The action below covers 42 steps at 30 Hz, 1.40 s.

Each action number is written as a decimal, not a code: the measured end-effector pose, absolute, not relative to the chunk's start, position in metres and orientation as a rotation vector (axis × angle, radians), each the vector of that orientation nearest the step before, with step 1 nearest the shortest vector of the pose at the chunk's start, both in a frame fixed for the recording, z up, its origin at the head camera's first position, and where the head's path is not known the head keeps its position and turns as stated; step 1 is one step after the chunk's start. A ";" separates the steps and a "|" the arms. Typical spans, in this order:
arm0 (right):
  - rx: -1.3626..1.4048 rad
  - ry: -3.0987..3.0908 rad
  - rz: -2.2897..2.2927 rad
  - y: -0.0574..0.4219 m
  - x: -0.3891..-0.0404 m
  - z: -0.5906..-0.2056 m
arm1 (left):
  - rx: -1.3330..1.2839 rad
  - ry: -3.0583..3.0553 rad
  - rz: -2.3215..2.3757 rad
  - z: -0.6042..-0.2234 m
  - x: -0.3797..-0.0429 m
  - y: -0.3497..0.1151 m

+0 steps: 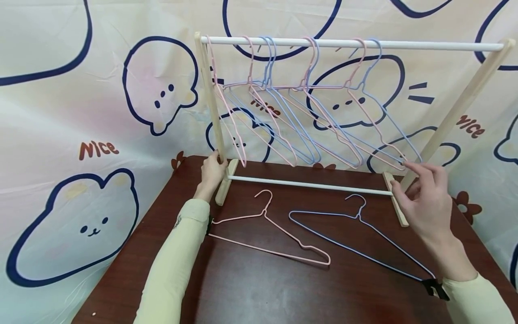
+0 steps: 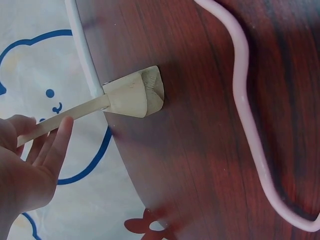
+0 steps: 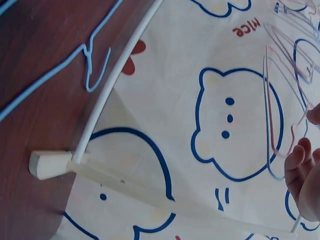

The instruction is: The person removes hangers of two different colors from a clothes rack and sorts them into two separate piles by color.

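In the head view my left hand [image 1: 212,173] grips the left wooden post [image 1: 214,117] of a small clothes rack, low down near its foot [image 2: 135,92]. The left wrist view shows thumb and fingers around that post. My right hand [image 1: 430,198] is raised in front of the right post [image 1: 465,103], its fingers loosely bent and holding nothing. Its fingertips are close to the lower ends of a pink hanger [image 1: 380,135] and a blue hanger [image 1: 398,126] on the rack. On the table lie a pink hanger [image 1: 263,247] and a blue hanger [image 1: 356,254].
Several more pink and blue hangers hang from the white top rail [image 1: 425,45]. A white lower bar [image 1: 311,185] joins the rack's feet. The dark wood table [image 1: 259,297] ends at a cloth backdrop [image 1: 158,153] printed with cartoon bears.
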State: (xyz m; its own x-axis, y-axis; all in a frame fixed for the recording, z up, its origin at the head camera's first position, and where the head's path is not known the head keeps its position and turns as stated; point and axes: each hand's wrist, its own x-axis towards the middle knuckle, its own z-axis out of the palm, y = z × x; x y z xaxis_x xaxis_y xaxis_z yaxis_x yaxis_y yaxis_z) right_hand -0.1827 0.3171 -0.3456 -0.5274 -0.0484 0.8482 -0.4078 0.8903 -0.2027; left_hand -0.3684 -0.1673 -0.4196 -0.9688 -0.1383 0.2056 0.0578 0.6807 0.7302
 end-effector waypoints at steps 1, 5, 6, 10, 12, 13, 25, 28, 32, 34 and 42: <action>0.308 -2.110 0.443 0.319 -0.183 -0.344 | 0.066 -2.649 -1.160 -0.420 -0.368 -0.167; 0.232 -2.178 0.345 0.326 -0.188 -0.337 | 0.064 -2.644 -1.153 -0.421 -0.369 -0.168; 0.222 -2.190 0.332 0.327 -0.189 -0.337 | 0.063 -2.644 -1.155 -0.421 -0.369 -0.168; 0.240 -2.198 0.364 0.332 -0.197 -0.335 | 0.055 -2.643 -1.164 -0.422 -0.370 -0.168; 0.263 -2.189 0.390 0.334 -0.203 -0.336 | 0.058 -2.645 -1.159 -0.422 -0.371 -0.168; 0.272 -2.184 0.397 0.335 -0.206 -0.336 | 0.059 -2.644 -1.160 -0.422 -0.371 -0.168; 0.211 -2.314 0.370 0.346 -0.232 -0.332 | 0.058 -2.632 -1.163 -0.422 -0.369 -0.168; 0.246 -2.297 0.338 0.348 -0.236 -0.332 | 0.059 -2.633 -1.160 -0.421 -0.370 -0.167; 0.269 -2.231 0.335 0.350 -0.240 -0.334 | 0.052 -2.636 -1.156 -0.422 -0.370 -0.167; 0.276 -2.200 0.339 0.350 -0.240 -0.335 | 0.052 -2.635 -1.158 -0.422 -0.370 -0.167; 0.293 -2.126 0.387 0.348 -0.236 -0.339 | 0.075 -2.636 -1.117 -0.422 -0.372 -0.167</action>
